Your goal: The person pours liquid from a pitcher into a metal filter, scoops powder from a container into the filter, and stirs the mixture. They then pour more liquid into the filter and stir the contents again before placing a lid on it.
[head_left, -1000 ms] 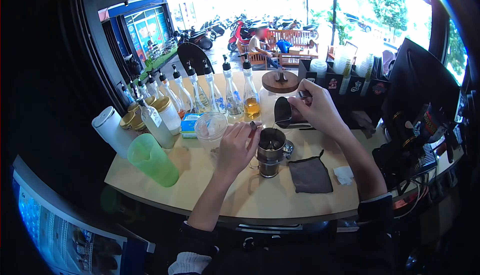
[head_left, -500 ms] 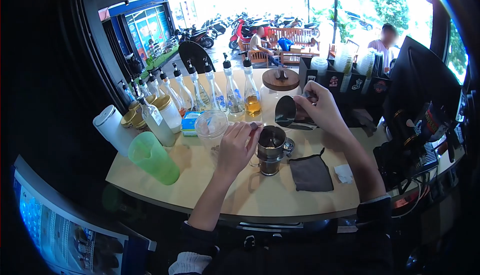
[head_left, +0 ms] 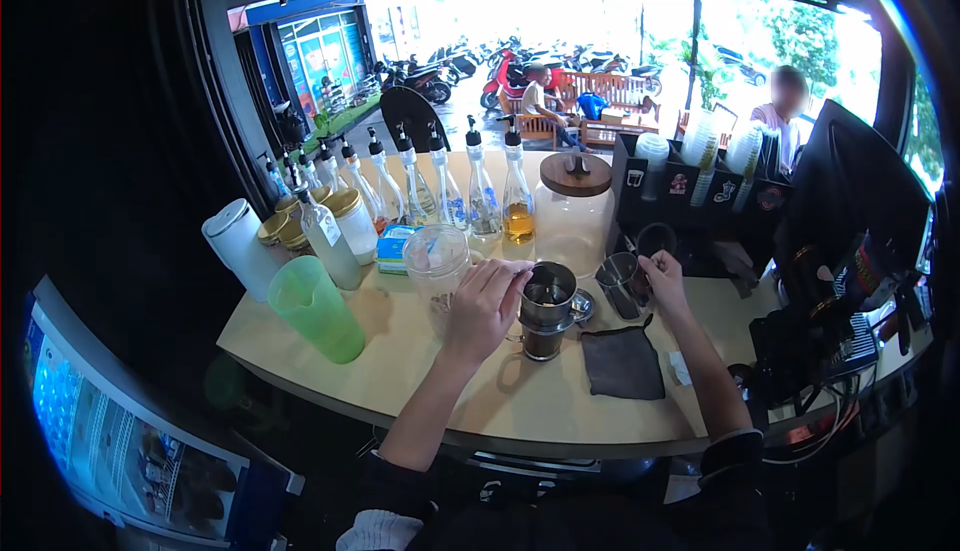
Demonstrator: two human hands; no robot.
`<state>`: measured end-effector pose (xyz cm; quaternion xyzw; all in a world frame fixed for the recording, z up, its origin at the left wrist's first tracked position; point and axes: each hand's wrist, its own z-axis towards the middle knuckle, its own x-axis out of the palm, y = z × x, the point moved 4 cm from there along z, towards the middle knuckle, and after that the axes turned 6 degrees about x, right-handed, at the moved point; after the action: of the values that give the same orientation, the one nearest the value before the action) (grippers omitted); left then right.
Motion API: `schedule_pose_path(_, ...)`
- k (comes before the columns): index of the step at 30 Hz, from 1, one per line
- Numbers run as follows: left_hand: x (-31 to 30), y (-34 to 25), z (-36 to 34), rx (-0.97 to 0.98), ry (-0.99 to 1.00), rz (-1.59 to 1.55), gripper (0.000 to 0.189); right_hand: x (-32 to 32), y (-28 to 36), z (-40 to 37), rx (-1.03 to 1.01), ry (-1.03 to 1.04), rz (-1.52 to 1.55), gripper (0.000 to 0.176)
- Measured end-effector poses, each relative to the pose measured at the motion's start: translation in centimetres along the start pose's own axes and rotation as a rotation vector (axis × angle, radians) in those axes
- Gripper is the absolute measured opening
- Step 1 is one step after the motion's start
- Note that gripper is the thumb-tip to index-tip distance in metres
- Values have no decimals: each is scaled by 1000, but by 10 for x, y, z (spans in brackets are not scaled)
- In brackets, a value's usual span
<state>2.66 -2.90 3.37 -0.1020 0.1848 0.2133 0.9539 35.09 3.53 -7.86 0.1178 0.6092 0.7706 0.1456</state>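
Observation:
My left hand (head_left: 484, 309) is closed in a pinch at the left rim of a metal coffee drip filter (head_left: 548, 286). Whatever is between its fingertips is too small to name. The filter sits upright on a small glass mug (head_left: 541, 345), with a small round metal piece (head_left: 582, 306) touching its right side. My right hand (head_left: 665, 279) is closed at the side of a dark cup (head_left: 622, 287) standing on the counter. Behind those fingers a round dark rim (head_left: 656, 239) shows, partly hidden. A dark grey cloth (head_left: 624, 362) lies flat in front of the cup.
Pump bottles (head_left: 483, 196) line the back, beside a wooden-lidded jar (head_left: 576, 213). Left are a green pitcher (head_left: 316, 311) and a clear plastic tub (head_left: 437, 261). A black cup holder (head_left: 700, 186) and a monitor (head_left: 850, 191) stand right. A person (head_left: 783, 111) is beyond the counter.
My right hand has come down and to the right from above the filter, where it held a shiny dark cup tilted. My left hand stays beside the filter, its fingertips slightly closer to the rim.

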Motion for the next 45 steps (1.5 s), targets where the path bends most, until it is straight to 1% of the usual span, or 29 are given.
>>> schedule_pose_path(1,0,-2,0,-11,-6,1,12,-2,-7,-1,-2,4,0,27)
schedule_pose_path(4,2,-9,-2,-31,-28,0,12,-7,-20,-6,89,-8,66,26)
schedule_pose_path(8,2,-18,-10,-43,-80,6,13,-15,-46,0,97,20,147,25)
schedule_pose_path(11,3,-19,-15,-70,-75,25,14,-17,-60,-7,96,64,223,23)
schedule_pose_path(14,3,-21,-14,-78,-86,60,12,-20,-67,-8,103,102,194,22)
schedule_pose_path(16,5,-24,-14,-92,-92,84,10,-24,-67,-9,117,96,-80,20)
schedule_pose_path(17,5,-27,-14,-99,-94,88,10,-28,-70,-4,116,103,-80,20)
schedule_pose_path(19,6,-30,-14,-109,-97,97,10,-36,-70,8,12,113,-351,16)
schedule_pose_path(20,6,-32,-14,-94,-100,100,10,-32,-54,6,11,118,-351,16)
schedule_pose_path(22,8,-36,-11,-80,-109,106,10,-12,35,-26,-552,8,-584,16)
schedule_pose_path(24,11,-40,-9,-58,-62,143,13,15,95,-54,-590,221,-413,24)
schedule_pose_path(25,13,-41,-8,-61,-64,150,13,28,116,-68,-658,303,-395,32)
schedule_pose_path(26,16,-44,-7,-18,-39,174,15,40,135,-82,-726,384,-376,41)
schedule_pose_path(27,20,-47,-6,26,-12,196,16,49,156,-98,-721,459,-344,44)
schedule_pose_path(28,21,-49,-6,25,-8,198,16,58,168,-110,-715,532,-312,47)
schedule_pose_path(29,24,-51,-6,42,44,222,17,66,169,-113,-712,532,-308,47)
schedule_pose_path(30,27,-53,-6,60,98,247,19,73,171,-117,-736,594,-272,44)
schedule_pose_path(31,28,-53,-7,62,102,250,19,80,172,-119,-762,655,-235,41)
schedule_pose_path(32,29,-53,-8,61,97,294,20,85,170,-119,-872,624,-242,33)
schedule_pose_path(34,28,-52,-10,60,89,344,21,89,164,-115,-903,616,-231,30)
schedule_pose_path(36,23,-48,-11,-57,58,218,30,88,165,-115,-937,615,-221,28)
schedule_pose_path(37,22,-48,-12,-59,54,224,30,83,165,-113,-901,590,-239,24)
schedule_pose_path(39,17,-34,-21,-316,-82,-31,44,77,163,-108,-865,567,-256,20)
schedule_pose_path(40,20,-23,-31,-338,-116,-22,62,75,161,-106,-887,546,-275,18)
schedule_pose_path(41,26,-15,-39,-338,-116,-22,62,74,159,-105,-909,523,-293,17)
schedule_pose_path(42,33,-9,-46,-406,-92,2,67,76,156,-104,-908,523,-292,17)
schedule_pose_path(43,40,-2,-52,-475,-69,26,72,77,153,-104,-962,505,-314,17)
schedule_pose_path(44,45,-1,-53,-476,-70,26,72,79,151,-104,-1016,486,-336,18)
schedule_pose_path(45,52,2,-54,-525,-46,-90,77,80,148,-104,-1016,486,-336,18)
